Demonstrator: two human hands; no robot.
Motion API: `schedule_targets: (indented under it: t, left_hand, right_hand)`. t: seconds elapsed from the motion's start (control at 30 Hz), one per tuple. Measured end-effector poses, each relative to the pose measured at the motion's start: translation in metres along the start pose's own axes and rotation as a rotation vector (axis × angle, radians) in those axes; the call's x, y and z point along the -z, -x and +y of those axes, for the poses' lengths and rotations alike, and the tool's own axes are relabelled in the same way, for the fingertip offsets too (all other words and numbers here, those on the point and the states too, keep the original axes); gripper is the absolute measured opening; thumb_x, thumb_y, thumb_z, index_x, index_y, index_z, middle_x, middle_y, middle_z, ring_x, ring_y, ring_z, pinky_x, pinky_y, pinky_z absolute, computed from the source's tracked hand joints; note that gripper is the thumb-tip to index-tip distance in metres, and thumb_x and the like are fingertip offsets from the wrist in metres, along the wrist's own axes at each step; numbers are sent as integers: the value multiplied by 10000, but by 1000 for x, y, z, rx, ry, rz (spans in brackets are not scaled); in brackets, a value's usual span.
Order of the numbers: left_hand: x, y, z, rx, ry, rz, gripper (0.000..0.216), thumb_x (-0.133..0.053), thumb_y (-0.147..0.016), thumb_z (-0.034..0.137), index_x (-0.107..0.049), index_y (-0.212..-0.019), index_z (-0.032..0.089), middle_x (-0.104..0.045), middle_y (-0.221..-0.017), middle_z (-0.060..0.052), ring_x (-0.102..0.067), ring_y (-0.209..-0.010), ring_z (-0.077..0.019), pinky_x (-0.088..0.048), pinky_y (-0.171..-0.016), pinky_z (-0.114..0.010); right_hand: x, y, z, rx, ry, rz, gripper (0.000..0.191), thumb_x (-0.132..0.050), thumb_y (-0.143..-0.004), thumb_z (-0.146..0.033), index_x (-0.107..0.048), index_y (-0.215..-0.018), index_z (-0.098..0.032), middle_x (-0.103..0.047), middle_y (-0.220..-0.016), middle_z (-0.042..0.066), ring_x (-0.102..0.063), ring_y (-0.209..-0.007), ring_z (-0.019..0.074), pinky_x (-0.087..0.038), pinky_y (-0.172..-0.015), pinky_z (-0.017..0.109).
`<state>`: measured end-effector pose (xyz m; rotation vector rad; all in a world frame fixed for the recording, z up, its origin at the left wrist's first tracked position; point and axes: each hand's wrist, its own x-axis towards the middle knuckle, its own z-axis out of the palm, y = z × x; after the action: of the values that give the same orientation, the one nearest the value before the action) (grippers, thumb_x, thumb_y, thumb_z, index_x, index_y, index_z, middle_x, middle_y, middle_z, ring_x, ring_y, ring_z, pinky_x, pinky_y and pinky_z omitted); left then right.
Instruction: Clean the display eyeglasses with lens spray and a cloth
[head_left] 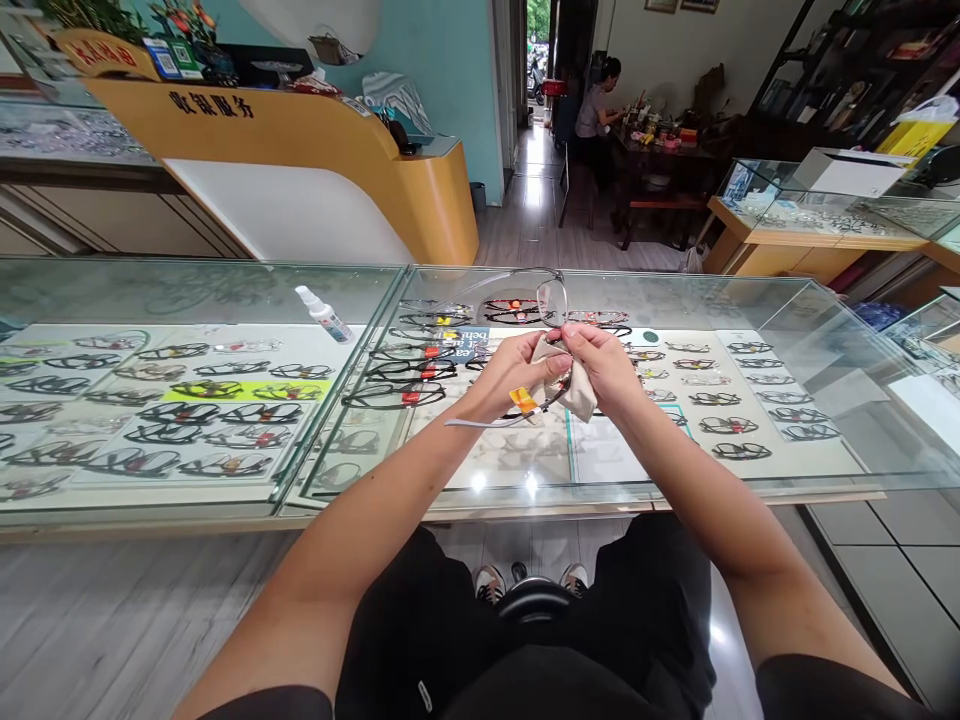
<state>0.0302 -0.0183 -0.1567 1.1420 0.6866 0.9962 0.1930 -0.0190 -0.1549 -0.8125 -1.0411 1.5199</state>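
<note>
A pair of eyeglasses (553,298) is held above the glass counter, one lens standing upright past my fingers and a grey temple reaching left below. An orange tag (523,401) hangs by that temple. My left hand (516,376) is closed on the frame, its thumb against a beige cloth (582,393). Around the cloth and the near part of the frame, my right hand (604,366) is closed too, fingers touching the left ones. The cloth and fingers hide the other lens. On the countertop to the left stands a white spray bottle (324,314).
Rows of eyeglass frames (217,390) lie inside the glass display counter (480,492), which spans my front. Behind it are an orange reception desk (427,190) and a seated person (592,115) at a dark table. Another display case (825,215) stands at the right.
</note>
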Motion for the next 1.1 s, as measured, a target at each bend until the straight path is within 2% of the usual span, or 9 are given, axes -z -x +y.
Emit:
schedule_targets:
  t: [0.27,0.4,0.6,0.8,0.97,1.1]
  left_hand:
    - [8,-4,3,59,-102,-45,694,-1064,-585,524,-741,-1054,127,-719,-854,-17,-629,-707,-134,-489,-679,-242]
    - [5,-1,5,65,-66,-34,792,-1093,-527,446,-758,-1172,130,-733,-888,-24,-637,-718,-137,-490,-678,-238]
    - [0,4,6,7,-171,31,620,-1054,-603,471,-764,-1047,149,-667,-788,-7,-565,-649,-129,-411,-596,-243]
    - [-5,8,15,-57,-275,41,542,-1008,-646,558,-687,-830,163,-547,-674,22,-419,-594,-99,-300,-550,-250]
    - [-4,5,10,-95,-287,83,546,-982,-686,588,-651,-772,162,-504,-654,29,-387,-586,-92,-264,-538,-248]
    - [-6,1,2,-82,-147,105,617,-985,-649,659,-672,-826,158,-543,-689,23,-429,-589,-93,-310,-545,-241]
  right_hand:
    - [3,-3,-6,-1,-10,53,575,-1005,-585,-703,-826,-837,-218,-750,-717,-4,-592,-610,138,-503,-597,290]
    - [2,-3,-5,20,-20,40,553,-1007,-603,-689,-825,-830,-219,-742,-726,-11,-587,-624,126,-479,-602,272]
    - [-1,-3,2,50,18,18,530,-971,-667,-700,-828,-866,-229,-756,-781,-7,-613,-677,141,-495,-661,288]
    - [3,-4,7,119,37,-4,407,-960,-758,-613,-848,-872,-239,-771,-814,-9,-634,-732,141,-498,-714,280]
    - [0,-3,4,63,30,15,490,-977,-684,-675,-839,-859,-239,-783,-824,0,-643,-719,153,-508,-687,288]
    - [-4,-2,0,22,-14,23,534,-1016,-597,-685,-836,-825,-236,-757,-756,-11,-616,-662,135,-505,-652,280]
